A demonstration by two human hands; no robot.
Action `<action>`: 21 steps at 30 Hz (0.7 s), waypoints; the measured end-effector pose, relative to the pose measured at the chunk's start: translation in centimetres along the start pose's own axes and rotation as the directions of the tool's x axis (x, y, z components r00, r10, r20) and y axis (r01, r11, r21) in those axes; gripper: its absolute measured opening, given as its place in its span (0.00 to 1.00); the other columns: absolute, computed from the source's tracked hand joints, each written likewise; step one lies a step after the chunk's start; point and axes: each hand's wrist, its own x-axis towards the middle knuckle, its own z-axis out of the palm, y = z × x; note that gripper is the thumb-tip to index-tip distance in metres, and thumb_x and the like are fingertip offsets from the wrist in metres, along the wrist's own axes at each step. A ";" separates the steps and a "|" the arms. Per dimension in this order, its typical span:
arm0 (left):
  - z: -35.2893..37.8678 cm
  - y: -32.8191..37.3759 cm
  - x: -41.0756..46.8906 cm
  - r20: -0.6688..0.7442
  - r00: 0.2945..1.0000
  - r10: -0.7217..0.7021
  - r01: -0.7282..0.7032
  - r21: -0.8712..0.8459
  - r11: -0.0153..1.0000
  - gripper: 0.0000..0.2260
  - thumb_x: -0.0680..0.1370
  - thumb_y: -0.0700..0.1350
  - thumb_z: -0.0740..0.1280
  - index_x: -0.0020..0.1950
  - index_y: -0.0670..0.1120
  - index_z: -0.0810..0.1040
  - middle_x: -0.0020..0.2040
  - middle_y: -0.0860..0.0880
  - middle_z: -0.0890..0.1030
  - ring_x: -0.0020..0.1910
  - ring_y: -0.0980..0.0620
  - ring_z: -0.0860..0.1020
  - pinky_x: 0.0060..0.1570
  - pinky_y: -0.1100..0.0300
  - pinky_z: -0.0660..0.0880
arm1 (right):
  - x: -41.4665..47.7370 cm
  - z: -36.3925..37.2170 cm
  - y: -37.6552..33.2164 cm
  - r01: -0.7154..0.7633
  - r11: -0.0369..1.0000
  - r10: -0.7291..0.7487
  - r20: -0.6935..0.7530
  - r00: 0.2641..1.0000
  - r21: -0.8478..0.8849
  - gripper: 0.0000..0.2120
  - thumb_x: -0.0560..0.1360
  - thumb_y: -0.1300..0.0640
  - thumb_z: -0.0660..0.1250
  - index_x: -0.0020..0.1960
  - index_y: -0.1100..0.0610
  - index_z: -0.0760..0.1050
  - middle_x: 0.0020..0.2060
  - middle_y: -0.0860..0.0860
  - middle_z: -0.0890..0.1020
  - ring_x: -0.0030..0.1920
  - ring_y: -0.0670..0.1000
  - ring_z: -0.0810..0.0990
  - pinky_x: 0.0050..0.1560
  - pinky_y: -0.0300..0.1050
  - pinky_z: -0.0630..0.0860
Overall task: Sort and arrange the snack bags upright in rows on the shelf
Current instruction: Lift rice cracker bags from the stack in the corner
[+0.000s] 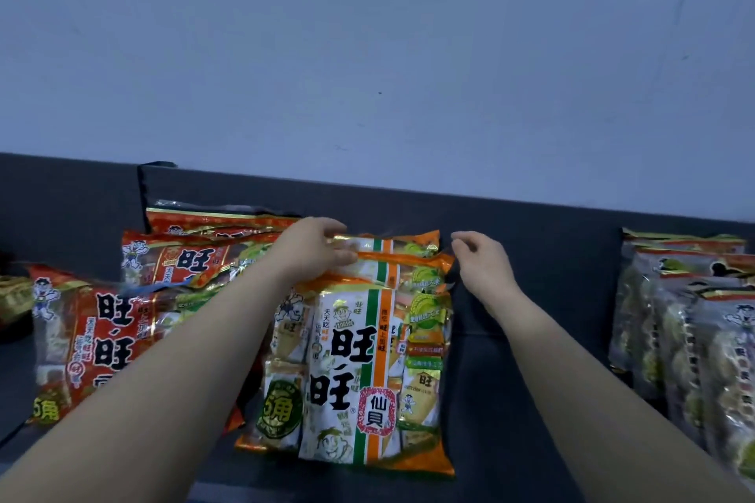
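Orange snack bags (pixel 359 372) stood upright in one row, one behind the other, on the middle of the dark shelf (pixel 531 225). The left hand (pixel 314 251) gripped the top edge of the rearmost orange bag (pixel 404 243) between fingers and thumb. The right hand (pixel 484 263) was relaxed with loosely curled fingers, gripping nothing, just beside the row's right corner. Red bags (pixel 94 335) stood at the left, grey bags (pixel 694 319) well apart at the right.

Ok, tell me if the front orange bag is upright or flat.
Upright: the front orange bag stands on its bottom edge, label facing out.
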 end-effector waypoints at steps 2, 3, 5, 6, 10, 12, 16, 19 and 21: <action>-0.1 0.5 1.1 0.101 0.995 -0.005 0.005 0.004 1.000 0.19 0.75 0.51 0.73 0.65 0.51 0.78 0.61 0.52 0.81 0.55 0.55 0.78 0.50 0.63 0.73 | 1.0 0.0 -0.4 0.006 0.999 -0.004 0.048 0.999 -0.052 0.15 0.83 0.58 0.57 0.66 0.58 0.75 0.60 0.51 0.78 0.55 0.47 0.74 0.53 0.40 0.68; -0.1 0.7 1.6 0.128 0.992 -0.009 0.010 -0.009 1.000 0.15 0.75 0.49 0.73 0.61 0.51 0.81 0.56 0.53 0.82 0.51 0.57 0.79 0.45 0.65 0.73 | 1.6 0.1 -0.5 0.002 0.998 0.002 0.063 0.998 -0.059 0.14 0.83 0.59 0.57 0.64 0.58 0.76 0.57 0.50 0.79 0.52 0.47 0.74 0.52 0.40 0.69; 0.1 0.8 2.5 0.146 0.989 -0.012 0.016 -0.025 1.000 0.06 0.75 0.47 0.74 0.52 0.53 0.84 0.50 0.55 0.84 0.45 0.58 0.81 0.38 0.67 0.72 | 2.7 0.3 -0.6 -0.009 0.999 0.013 0.086 0.996 -0.049 0.14 0.82 0.59 0.56 0.61 0.57 0.79 0.55 0.49 0.80 0.50 0.47 0.76 0.47 0.40 0.71; 0.3 0.9 2.9 0.144 0.989 -0.011 0.015 -0.021 1.000 0.04 0.75 0.46 0.73 0.49 0.53 0.85 0.47 0.56 0.84 0.43 0.58 0.81 0.36 0.68 0.71 | 3.3 0.4 -0.5 -0.016 0.999 0.020 0.104 0.994 -0.037 0.14 0.82 0.60 0.56 0.59 0.56 0.79 0.54 0.49 0.80 0.50 0.47 0.77 0.44 0.39 0.72; 1.0 1.2 3.8 0.125 0.992 0.003 -0.003 0.003 1.000 0.06 0.75 0.45 0.73 0.42 0.57 0.83 0.46 0.58 0.83 0.43 0.58 0.81 0.37 0.66 0.74 | 5.0 1.1 -0.3 -0.079 0.997 0.075 0.209 0.975 0.012 0.16 0.83 0.59 0.55 0.63 0.55 0.78 0.56 0.49 0.79 0.51 0.46 0.78 0.39 0.35 0.73; 1.0 1.4 4.3 0.111 0.994 -0.003 0.001 0.021 1.000 0.05 0.76 0.46 0.72 0.42 0.56 0.83 0.47 0.58 0.83 0.44 0.57 0.81 0.42 0.60 0.79 | 5.6 1.5 -0.1 -0.114 0.993 0.107 0.249 0.963 0.014 0.16 0.83 0.60 0.54 0.63 0.56 0.78 0.55 0.50 0.81 0.50 0.47 0.79 0.39 0.36 0.74; 1.3 1.5 4.8 0.070 0.998 -0.010 0.005 0.063 0.998 0.04 0.77 0.48 0.70 0.44 0.53 0.84 0.42 0.56 0.84 0.41 0.53 0.81 0.44 0.55 0.81 | 6.6 2.0 0.4 -0.189 0.981 0.169 0.257 0.951 0.053 0.15 0.80 0.60 0.58 0.56 0.68 0.79 0.38 0.58 0.82 0.36 0.53 0.77 0.38 0.44 0.73; 1.8 1.3 4.8 0.025 1.000 -0.011 0.009 0.084 0.996 0.06 0.77 0.51 0.70 0.45 0.52 0.84 0.42 0.55 0.84 0.39 0.55 0.81 0.43 0.54 0.82 | 7.1 1.9 0.8 -0.158 0.987 0.147 0.199 0.969 0.038 0.16 0.79 0.61 0.57 0.56 0.72 0.75 0.43 0.66 0.83 0.38 0.59 0.80 0.37 0.51 0.76; 2.1 1.5 4.9 -0.004 1.000 -0.023 0.023 0.060 0.998 0.08 0.77 0.53 0.70 0.44 0.51 0.84 0.42 0.57 0.83 0.38 0.55 0.81 0.42 0.53 0.82 | 7.3 1.3 1.0 -0.123 0.992 0.117 0.156 0.981 0.033 0.16 0.79 0.61 0.56 0.56 0.72 0.74 0.48 0.67 0.82 0.40 0.63 0.82 0.38 0.57 0.77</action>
